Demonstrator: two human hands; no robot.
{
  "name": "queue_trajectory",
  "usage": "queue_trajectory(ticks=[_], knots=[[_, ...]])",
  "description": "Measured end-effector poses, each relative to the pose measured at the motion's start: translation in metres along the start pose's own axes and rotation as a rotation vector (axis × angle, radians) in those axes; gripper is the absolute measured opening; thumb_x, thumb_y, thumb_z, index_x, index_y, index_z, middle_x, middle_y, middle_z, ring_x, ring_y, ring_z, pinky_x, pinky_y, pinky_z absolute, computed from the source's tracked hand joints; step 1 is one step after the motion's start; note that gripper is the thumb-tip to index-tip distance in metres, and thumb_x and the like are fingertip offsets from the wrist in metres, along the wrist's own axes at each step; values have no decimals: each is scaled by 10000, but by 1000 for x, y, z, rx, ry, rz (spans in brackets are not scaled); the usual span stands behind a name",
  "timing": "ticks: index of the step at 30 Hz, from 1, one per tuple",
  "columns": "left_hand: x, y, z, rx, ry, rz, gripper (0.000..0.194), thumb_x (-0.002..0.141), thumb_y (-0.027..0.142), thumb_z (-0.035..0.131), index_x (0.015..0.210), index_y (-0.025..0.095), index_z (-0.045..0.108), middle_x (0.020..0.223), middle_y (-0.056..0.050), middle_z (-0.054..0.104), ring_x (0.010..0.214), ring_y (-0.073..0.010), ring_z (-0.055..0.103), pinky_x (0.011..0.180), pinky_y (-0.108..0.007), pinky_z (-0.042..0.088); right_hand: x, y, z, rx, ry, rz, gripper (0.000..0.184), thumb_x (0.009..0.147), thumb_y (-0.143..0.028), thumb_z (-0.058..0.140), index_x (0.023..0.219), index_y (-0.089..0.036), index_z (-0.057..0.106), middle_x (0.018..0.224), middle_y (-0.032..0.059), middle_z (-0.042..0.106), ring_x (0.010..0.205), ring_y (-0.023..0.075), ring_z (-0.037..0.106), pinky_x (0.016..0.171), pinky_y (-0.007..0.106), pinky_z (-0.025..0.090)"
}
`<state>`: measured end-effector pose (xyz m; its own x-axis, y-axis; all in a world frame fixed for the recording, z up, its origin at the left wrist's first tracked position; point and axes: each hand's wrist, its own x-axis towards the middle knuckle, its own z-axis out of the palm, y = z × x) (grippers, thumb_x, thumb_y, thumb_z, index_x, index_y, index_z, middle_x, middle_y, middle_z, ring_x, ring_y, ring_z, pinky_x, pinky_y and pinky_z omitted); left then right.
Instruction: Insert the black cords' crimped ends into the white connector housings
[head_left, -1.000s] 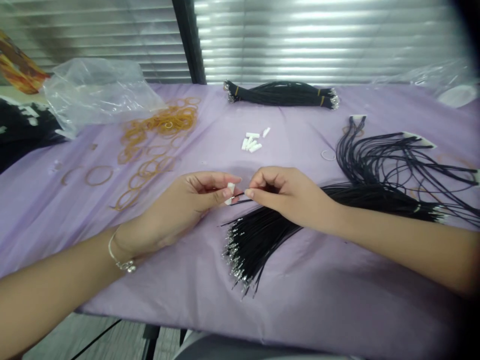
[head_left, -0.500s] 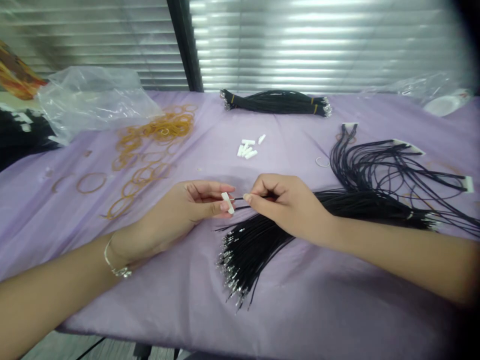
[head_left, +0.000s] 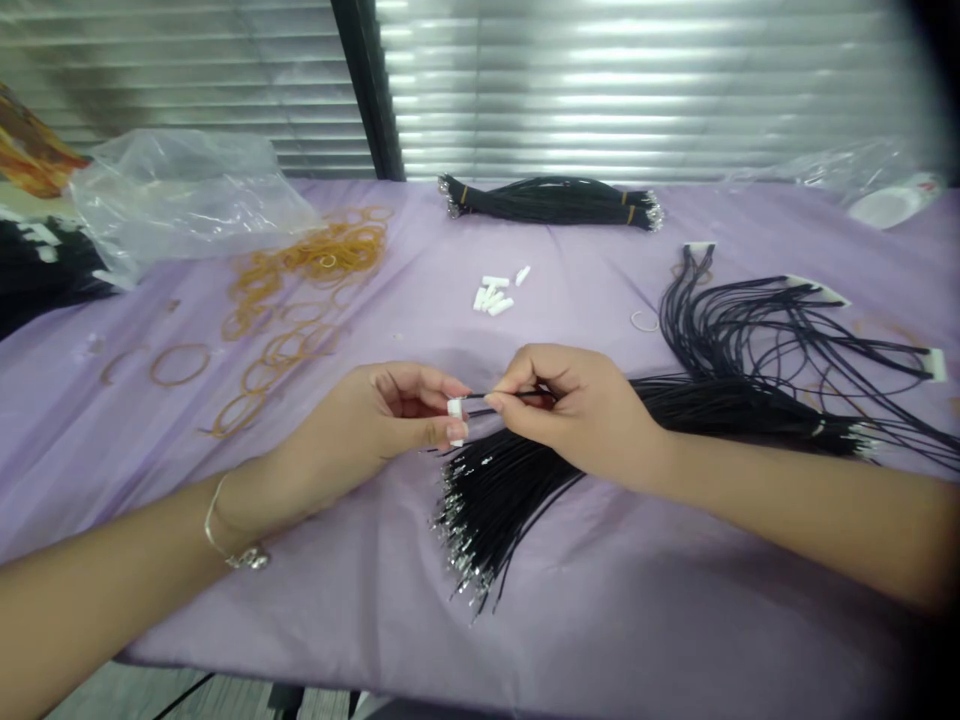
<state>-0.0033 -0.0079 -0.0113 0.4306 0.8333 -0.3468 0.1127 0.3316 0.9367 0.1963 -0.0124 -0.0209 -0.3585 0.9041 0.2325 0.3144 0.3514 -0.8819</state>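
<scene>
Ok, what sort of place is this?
Likely a small cable-assembly workspace: a lilac-covered table holding bundled black wires with metal terminals, small white connector housings, and loose rubber bands.

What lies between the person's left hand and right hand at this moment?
The head view shows a black cord spanning the gap from the right hand to a small white piece held in the left hand.

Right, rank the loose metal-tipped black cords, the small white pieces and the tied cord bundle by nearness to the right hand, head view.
From the right hand:
1. Loose metal-tipped black cords: just below it, toward the left.
2. Small white pieces: ahead, to its left.
3. Tied cord bundle: farther ahead, along the back edge.
</scene>
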Motion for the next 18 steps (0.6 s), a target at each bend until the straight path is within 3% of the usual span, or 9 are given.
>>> queue_trajectory(ticks=[8, 18], knots=[[0, 2, 1, -16, 20, -6, 209, 645, 147, 754, 821, 149, 641, 700, 35, 646, 628, -53, 576, 624, -147, 460, -2, -2, 0, -156, 57, -149, 50, 727, -133, 598, 684, -108, 596, 593, -21, 514, 536, 21, 436, 496, 133, 355], [-1, 1, 1, 29, 4, 1, 185, 664, 170, 746, 805, 143, 628, 711, 34, 620, 642, -51, 549, 624, -152, 430, -3, 0, 0, -256, -20, -392, 88, 770, -142, 559, 688, -130, 588, 593, -17, 516, 557, 29, 439, 534, 148, 358]])
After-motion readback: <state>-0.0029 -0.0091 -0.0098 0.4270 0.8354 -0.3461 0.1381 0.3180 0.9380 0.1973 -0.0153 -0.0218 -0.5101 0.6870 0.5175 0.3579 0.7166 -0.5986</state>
